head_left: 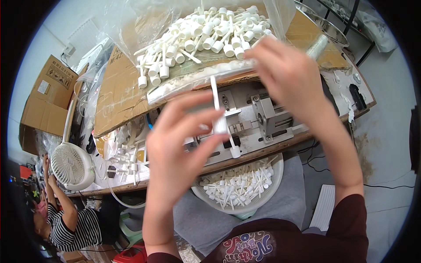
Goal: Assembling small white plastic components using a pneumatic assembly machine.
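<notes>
My left hand (177,140) is closed, with thumb and fingertips around a white ribbed cap (220,126). A thin white stem (215,92) rises from that cap. Just below the fingers, a smaller white stemmed piece (235,151) hangs over the table edge; whether it joins the held cap I cannot tell. My right hand (289,74) is smeared by motion at the right end of a heap of white stemmed caps (210,33). What its fingers hold, if anything, is not clear. Under both hands sits a metal fixture (265,120) with blocks and rods.
A basket (277,188) of small white stemmed pieces rests at my lap. Cardboard (109,96) and clear plastic underlie the heap. To the left are a white fan (71,165) and a cardboard box (50,98). Beyond the fan, another person (79,228) sits, arms raised.
</notes>
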Demonstrator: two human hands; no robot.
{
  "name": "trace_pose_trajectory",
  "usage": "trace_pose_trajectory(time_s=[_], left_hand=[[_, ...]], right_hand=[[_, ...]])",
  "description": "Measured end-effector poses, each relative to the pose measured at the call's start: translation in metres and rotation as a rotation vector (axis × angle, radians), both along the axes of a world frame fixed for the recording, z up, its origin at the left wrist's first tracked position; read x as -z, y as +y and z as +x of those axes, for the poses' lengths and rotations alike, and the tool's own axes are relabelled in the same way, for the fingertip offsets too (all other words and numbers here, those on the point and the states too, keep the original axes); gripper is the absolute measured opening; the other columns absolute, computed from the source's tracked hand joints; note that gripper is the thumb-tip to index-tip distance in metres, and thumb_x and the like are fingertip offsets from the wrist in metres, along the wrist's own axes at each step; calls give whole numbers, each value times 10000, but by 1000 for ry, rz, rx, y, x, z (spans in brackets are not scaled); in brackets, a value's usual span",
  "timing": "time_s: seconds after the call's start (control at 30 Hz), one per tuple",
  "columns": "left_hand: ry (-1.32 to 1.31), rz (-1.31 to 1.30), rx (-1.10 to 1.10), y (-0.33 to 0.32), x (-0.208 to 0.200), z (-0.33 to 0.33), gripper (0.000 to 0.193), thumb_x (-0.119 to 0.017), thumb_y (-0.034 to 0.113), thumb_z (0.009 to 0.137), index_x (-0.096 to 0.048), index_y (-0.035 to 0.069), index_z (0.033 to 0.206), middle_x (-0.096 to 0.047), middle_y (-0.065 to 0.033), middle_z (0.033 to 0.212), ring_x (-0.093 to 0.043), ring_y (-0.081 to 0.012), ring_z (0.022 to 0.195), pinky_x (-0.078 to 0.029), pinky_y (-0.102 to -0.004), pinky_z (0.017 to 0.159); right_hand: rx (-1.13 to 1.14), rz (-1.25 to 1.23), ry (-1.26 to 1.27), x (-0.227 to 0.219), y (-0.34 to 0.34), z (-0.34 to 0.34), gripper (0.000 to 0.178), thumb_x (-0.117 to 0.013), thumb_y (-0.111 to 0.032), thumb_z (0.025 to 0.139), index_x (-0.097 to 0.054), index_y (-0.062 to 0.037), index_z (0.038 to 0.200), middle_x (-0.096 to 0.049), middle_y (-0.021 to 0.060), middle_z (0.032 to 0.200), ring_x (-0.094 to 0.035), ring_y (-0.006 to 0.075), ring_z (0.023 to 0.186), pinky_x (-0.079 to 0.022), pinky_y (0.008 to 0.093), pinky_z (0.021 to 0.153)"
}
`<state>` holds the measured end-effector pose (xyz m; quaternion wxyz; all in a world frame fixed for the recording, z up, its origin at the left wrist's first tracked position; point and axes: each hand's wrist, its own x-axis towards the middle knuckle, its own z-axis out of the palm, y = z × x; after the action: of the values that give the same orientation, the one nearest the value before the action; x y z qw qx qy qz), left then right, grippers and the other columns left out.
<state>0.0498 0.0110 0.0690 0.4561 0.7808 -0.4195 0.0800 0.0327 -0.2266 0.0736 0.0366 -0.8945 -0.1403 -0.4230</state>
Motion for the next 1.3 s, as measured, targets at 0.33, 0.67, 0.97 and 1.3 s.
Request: trace_pose_trajectory(time_s=[0.33,0.67,0.97,1.3], left_hand=[[-268,273,-152,-1,80,-56,313,-790,78,748,-726,30,1050,-691,-97,1236,-676,-194,703,-534,-298,627],[-297,366,-181,-10,78,-48,302,-811,147,738,-736,77,1022,-700,-52,1234,-595,-197,551,-488,-284,550],[385,-332,-15,-12,43,-56,536,-847,-62,706,-658,-39,1207,-672,-128,1123,-696,-169,919,-622,-285,767],[6,9,-125,-2,63,-68,409,-777,-90,750,-704,-10,1144,-625,-123,1120,-679,-166,856,-597,-288,709]], right_hand=[[-99,-403,462,-24,-25,99,107,-634,-19,814,-653,-51,915,-659,81,900,-689,253,864,-551,378,665],[-346,685,469,-30,-36,65,172,-743,-163,855,-713,-40,972,-680,-4,782,-593,58,696,-457,232,592],[-333,28,-7,36,35,-37,321,-691,-46,699,-662,53,1002,-665,166,1025,-667,271,802,-574,339,654],[-323,424,80,52,37,-64,238,-731,70,726,-667,28,951,-661,125,951,-674,261,819,-552,342,670]])
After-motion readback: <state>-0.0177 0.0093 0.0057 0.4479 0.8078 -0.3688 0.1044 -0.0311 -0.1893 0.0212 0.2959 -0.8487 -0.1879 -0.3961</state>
